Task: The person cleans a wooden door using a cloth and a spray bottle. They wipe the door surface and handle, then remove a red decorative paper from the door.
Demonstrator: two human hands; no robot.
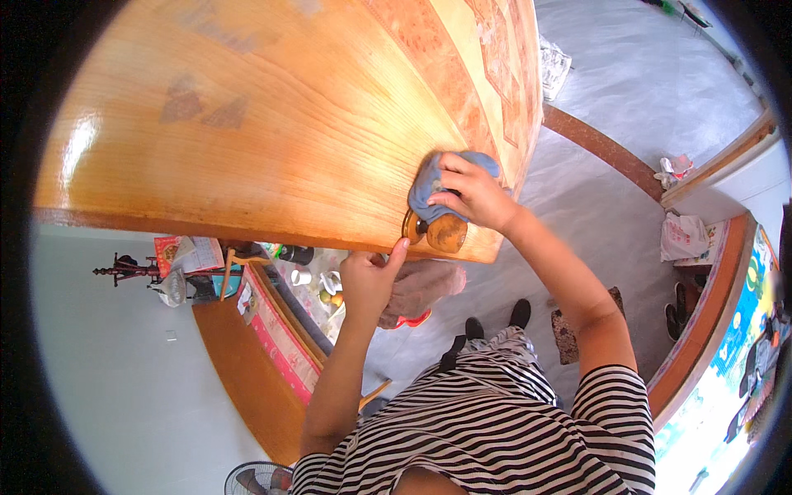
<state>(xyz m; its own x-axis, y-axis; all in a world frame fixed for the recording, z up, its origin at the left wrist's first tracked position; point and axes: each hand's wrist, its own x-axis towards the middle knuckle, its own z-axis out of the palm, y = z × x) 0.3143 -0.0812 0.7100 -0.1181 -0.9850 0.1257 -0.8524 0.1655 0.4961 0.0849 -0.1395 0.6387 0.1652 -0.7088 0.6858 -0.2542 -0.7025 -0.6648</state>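
Note:
A varnished wooden door (278,142) with inlaid panels fills the upper part of the view. My right hand (477,190) holds a blue cloth (426,189) bunched against the door's face, just above the round wooden doorknob (448,234). At the door's edge is my left hand (368,278), its thumb on the front beside the knob's round base plate (411,226) and its fingers curled at the edge, partly hidden. Just beyond that hand hangs a brownish-pink cloth (427,288); whether the hand touches it I cannot tell.
A wooden-framed bench (253,371) runs along the left wall. Fruit (331,298) and a white cup (301,276) sit on a table behind the door. At right stand a wood-edged cabinet (705,322) and a white plastic bag (684,238). A patterned mat (564,337) lies on the grey floor.

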